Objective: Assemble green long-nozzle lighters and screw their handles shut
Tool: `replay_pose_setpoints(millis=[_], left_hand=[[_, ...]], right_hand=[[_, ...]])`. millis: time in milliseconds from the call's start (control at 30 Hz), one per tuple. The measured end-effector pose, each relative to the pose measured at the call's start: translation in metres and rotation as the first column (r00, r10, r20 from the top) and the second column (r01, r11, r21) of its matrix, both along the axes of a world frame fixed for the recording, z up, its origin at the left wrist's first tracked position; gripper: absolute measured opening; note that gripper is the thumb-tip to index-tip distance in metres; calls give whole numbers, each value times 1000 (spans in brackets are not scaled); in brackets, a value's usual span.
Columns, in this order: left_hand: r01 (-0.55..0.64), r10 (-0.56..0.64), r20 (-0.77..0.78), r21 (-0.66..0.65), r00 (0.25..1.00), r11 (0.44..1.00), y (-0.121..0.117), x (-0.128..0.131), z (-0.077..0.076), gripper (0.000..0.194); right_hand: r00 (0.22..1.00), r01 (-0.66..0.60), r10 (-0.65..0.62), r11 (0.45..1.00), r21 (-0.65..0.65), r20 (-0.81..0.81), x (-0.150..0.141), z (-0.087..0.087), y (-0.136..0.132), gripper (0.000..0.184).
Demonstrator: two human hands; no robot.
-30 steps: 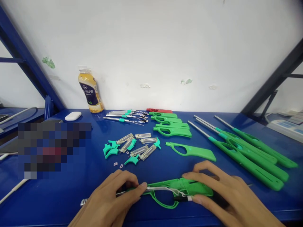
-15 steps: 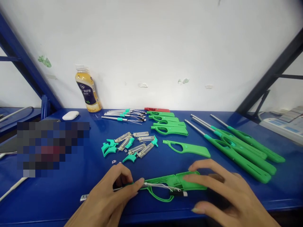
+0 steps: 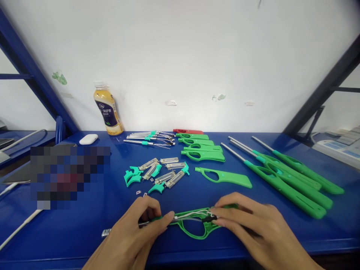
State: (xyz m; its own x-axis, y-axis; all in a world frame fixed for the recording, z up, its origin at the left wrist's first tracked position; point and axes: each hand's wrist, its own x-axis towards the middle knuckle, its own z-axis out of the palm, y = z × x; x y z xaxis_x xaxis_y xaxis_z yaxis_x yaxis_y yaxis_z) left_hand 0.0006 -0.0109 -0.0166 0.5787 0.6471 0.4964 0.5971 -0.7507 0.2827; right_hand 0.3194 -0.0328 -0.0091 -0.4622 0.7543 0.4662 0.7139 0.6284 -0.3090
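Observation:
Near the table's front edge lies an open green lighter handle shell (image 3: 194, 236), its hollow side facing up. My left hand (image 3: 137, 228) pinches a metal lighter tube (image 3: 106, 233) at the narrow neck of this shell; the tube's tip shows to the left of the hand. White wires (image 3: 194, 214) run from the tube across the shell to a small black igniter part (image 3: 208, 218). My right hand (image 3: 253, 221) has closed its thumb and fingers on that black part, over the handle. The fingers cover the shell's right end.
Beyond my hands are clear fuel tanks (image 3: 165, 177), teal triggers (image 3: 133, 180), more wired tubes (image 3: 146, 138) and several green shells (image 3: 225, 177). Lighters with tubes fitted (image 3: 284, 187) lie at the right. A bottle (image 3: 108, 108) and a white earbud case (image 3: 88, 139) stand at the back left.
My right hand has moved left and closed from spread fingers onto the black igniter part. That part now sits over the shell instead of below it. My left hand keeps its pinch.

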Motion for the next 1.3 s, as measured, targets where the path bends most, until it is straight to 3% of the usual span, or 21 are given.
replay_pose_setpoints(millis=[100,300,567,733,900,1133,1300], left_hand=[[2,-2,-10,-16,1000,1000,-2,0,-2,44],[-16,16,-14,5,1000,1000,-3,-1,-5,44],[-29,44,-67,211,997,977,-9,15,5,33],[21,-8,-128,100,992,995,-5,38,11,24],[49,-41,-188,39,981,998,5,47,7,27],[67,-15,-331,147,943,987,2,42,15,38],[78,14,-376,229,927,970,1,43,9,37]], right_hand=[[1000,-11,11,1000,-4,15,0,0,-1,30],[995,-29,37,996,88,-89,-2,2,1,19],[991,-37,49,994,99,-123,-3,-3,-1,17],[990,-42,47,998,45,-133,-3,-4,-2,17],[986,-45,47,999,16,-163,-4,-4,-2,13],[986,-51,52,999,8,-160,-6,0,-3,12],[988,-55,55,998,5,-144,-5,0,-4,11]])
